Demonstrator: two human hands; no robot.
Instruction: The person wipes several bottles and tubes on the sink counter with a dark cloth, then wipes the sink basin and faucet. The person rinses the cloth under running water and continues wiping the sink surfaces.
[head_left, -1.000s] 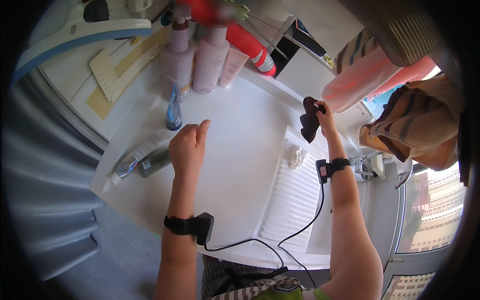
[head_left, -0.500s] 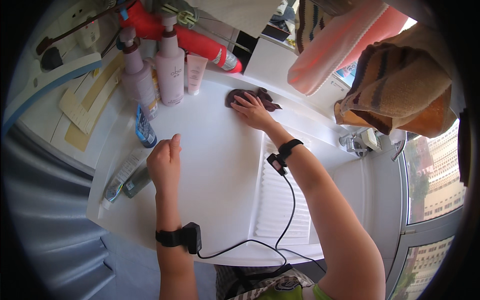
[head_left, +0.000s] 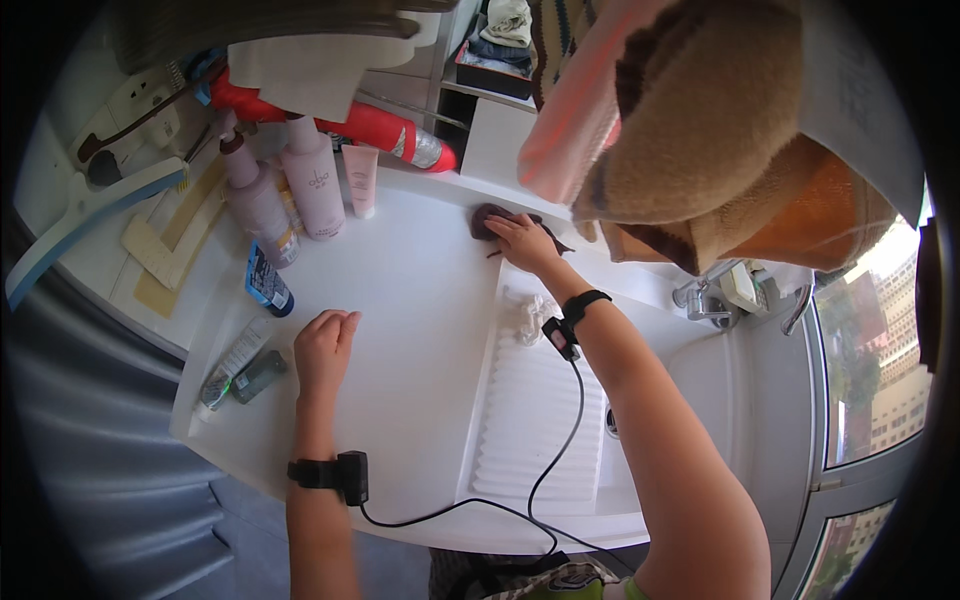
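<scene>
My right hand (head_left: 523, 240) presses a dark brown cloth (head_left: 490, 220) against the white counter (head_left: 400, 260), close to its back edge. Its fingers lie over the cloth and partly hide it. My left hand (head_left: 323, 352) is curled into a loose fist with the thumb on top, just above the counter, and nothing shows in it. Left of it lie a clear-grey tube (head_left: 235, 362) and a small dark green bottle (head_left: 259, 377). A blue tube (head_left: 268, 282) stands farther back.
Two pink pump bottles (head_left: 313, 185) and a pink tube (head_left: 361, 182) stand at the back left. Right of the counter are a ribbed washboard (head_left: 535, 430), a bunched white item (head_left: 535, 318) and a faucet (head_left: 705, 300). Towels (head_left: 700, 140) hang low at the upper right.
My right hand has slid the brown cloth to the right along the back of the counter. The left hand stays curled in nearly the same place. The view has shifted, showing more of the washboard.
</scene>
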